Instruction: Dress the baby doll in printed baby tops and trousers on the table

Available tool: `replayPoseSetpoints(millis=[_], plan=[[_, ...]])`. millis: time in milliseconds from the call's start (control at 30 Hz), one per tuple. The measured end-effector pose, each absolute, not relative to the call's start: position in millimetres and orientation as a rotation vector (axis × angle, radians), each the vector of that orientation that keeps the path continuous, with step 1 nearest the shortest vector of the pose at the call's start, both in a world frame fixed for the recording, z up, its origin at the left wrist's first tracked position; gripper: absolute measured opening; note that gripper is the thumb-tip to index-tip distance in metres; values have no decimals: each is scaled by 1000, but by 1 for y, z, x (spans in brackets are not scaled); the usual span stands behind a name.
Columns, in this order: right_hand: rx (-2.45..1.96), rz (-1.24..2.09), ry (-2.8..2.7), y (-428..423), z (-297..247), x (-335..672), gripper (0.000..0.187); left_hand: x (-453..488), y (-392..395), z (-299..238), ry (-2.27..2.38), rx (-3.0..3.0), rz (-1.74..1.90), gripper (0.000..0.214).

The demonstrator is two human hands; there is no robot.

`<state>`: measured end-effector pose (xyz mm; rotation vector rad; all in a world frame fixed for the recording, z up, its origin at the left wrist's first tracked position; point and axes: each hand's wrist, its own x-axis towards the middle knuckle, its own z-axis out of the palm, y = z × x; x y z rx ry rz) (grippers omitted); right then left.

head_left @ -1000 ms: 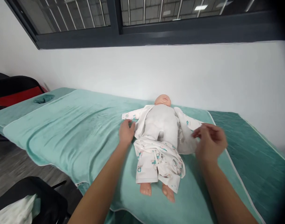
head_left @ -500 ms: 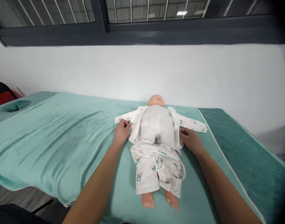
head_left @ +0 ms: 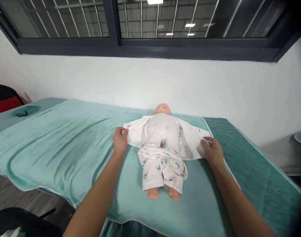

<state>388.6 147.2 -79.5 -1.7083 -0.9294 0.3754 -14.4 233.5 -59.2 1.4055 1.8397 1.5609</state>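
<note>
A baby doll [head_left: 162, 108] lies on its back on a light green sheet, its bare feet toward me. It has on a white baby shirt [head_left: 194, 140], spread apart at the front over a pale torso [head_left: 162, 126]. Patterned white trousers [head_left: 162, 166] are bunched around its hips and legs. On the left, my left hand [head_left: 120, 140] pinches the edge of one shirt panel close to the sleeve. My right hand [head_left: 212, 151] grips the opposite panel's outer edge, holding it stretched to the right. The doll's arms are hidden beneath the cloth.
The light green sheet [head_left: 66, 141] covers a bed against a white wall [head_left: 145, 82]. Darker green bedding [head_left: 249, 158] shows on the right, and a face hole [head_left: 26, 111] at the far left. A dark-framed window is above; a black object [head_left: 24, 222] stands at lower left.
Both hands have moved outward, pulling the shirt's front panels wide over the sleeves. The camera view has tilted up a little, showing more of the window.
</note>
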Motion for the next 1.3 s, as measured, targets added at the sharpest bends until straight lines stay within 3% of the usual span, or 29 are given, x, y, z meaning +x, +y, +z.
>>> replayPoseSetpoints(millis=[100, 300, 400, 500, 600, 833, 1067, 1300], plan=[[-1952, 144, -1116, 138, -81, 400, 40, -16, 229, -57, 1946, 1447, 1473, 14], [-2235, 81, -1068, 132, -80, 393, 36, -6, 219, -57, 2272, 1596, 1148, 18], [-2186, -67, -1075, 126, -80, 389, 30, -4, 215, -58, 2324, 1674, 1135, 24], [-1899, -184, -1252, 118, -77, 374, 26, 1, 210, -59, 2149, 1800, 1329, 17], [-1621, 82, -1418, 108, -73, 348, 24, 13, 202, -59, 1724, 1894, 1401, 11], [-1274, 813, -1628, 94, -64, 316, 19, 27, 186, -45, 1085, 1641, 993, 25], [-1158, 931, -1640, 94, -60, 317, 16, 17, 181, -33, 855, 1590, 742, 24], [-1182, 1003, -1649, 93, -64, 317, 18, 19, 181, -37, 825, 1627, 829, 26]])
